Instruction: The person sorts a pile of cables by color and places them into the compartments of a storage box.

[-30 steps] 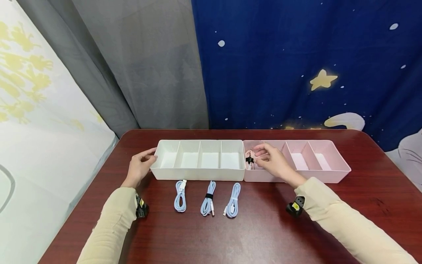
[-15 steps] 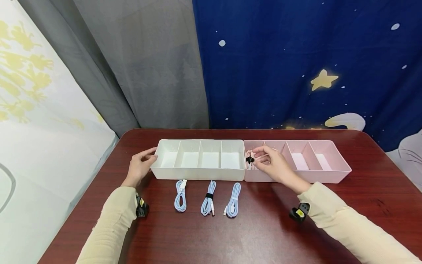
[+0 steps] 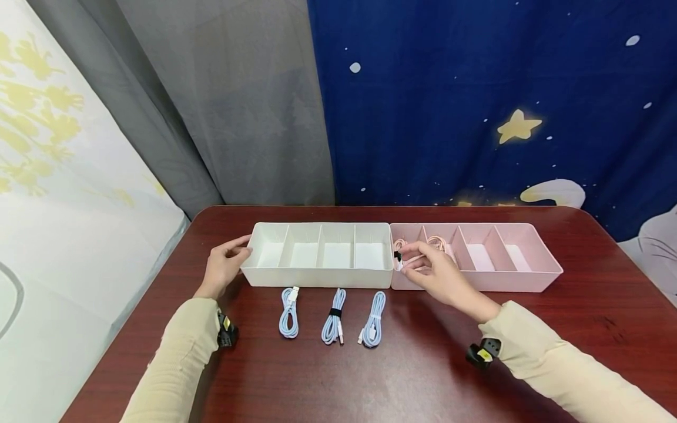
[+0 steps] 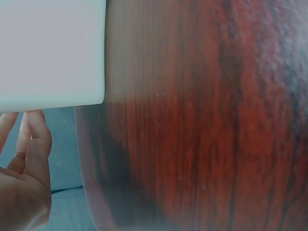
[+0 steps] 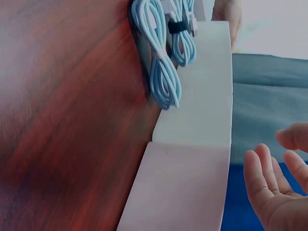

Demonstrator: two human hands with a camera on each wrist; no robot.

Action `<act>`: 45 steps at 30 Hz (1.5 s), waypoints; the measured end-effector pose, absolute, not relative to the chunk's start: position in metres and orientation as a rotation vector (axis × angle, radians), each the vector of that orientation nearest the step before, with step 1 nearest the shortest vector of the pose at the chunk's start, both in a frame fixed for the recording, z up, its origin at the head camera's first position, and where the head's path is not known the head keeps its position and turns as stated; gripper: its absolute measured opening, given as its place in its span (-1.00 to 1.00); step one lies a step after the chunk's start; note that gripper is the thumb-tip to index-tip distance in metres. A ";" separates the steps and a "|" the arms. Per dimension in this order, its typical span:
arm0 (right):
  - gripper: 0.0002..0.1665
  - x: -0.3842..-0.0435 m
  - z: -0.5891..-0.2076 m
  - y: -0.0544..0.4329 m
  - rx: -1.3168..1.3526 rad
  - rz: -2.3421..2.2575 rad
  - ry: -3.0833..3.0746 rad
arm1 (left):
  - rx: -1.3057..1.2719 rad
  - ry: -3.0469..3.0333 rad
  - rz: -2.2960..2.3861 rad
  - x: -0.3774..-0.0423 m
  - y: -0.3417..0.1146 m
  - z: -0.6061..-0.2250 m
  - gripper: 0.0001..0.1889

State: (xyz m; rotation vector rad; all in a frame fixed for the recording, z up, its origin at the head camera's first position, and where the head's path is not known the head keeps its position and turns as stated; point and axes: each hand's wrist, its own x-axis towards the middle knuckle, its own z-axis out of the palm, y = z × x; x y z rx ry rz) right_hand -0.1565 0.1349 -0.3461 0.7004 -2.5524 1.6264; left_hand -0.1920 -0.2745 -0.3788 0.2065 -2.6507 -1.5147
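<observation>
The likeliest trouble is a snag. The right hand (image 3: pixel 441 276) is just off the right end of the white four-compartment organizer (image 3: pixel 317 278), over the pink organizer (image 3: pixel 508 282) that butts against that end. Its fingertips are close to the black strap (image 3: pixel 398 256) of a coiled pink cable (image 3: pixel 399 262) in the compartment next to the white organizer; a fingertip catching strap or loops could drag the coil up or askew. A second pink cable (image 3: pixel 437 241), one compartment farther from the white organizer, is partly hidden by the hand and could be knocked too. A firm push by the left hand (image 3: pixel 222 267) on the white organizer's left end could slide both boxes.

The right fingers (image 5: pixel 255 178) are bent loosely, with a clear gap to the thumb, and nothing shows between them; whether they touch the strap I cannot tell. The left fingers (image 4: pixel 38 139) are nearly straight, tips against the white organizer's end wall, gripping nothing.

In front of the white organizer, left to right, a blue cable (image 3: pixel 289 314), a black-strapped blue cable (image 3: pixel 333 320) and a third blue cable (image 3: pixel 373 320) lie on the table (image 3: pixel 412 382), near enough for a sleeve to sweep.
</observation>
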 end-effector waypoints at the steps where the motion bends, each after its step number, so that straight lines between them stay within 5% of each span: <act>1: -0.65 -0.155 -0.346 0.134 0.711 1.629 -2.553 | 0.205 -2.650 -1.515 -0.192 -0.275 -0.379 -0.56; 45: -0.61 -0.131 -0.382 0.101 1.022 1.691 -2.642 | 0.198 -2.652 -1.497 -0.192 -0.275 -0.380 -0.56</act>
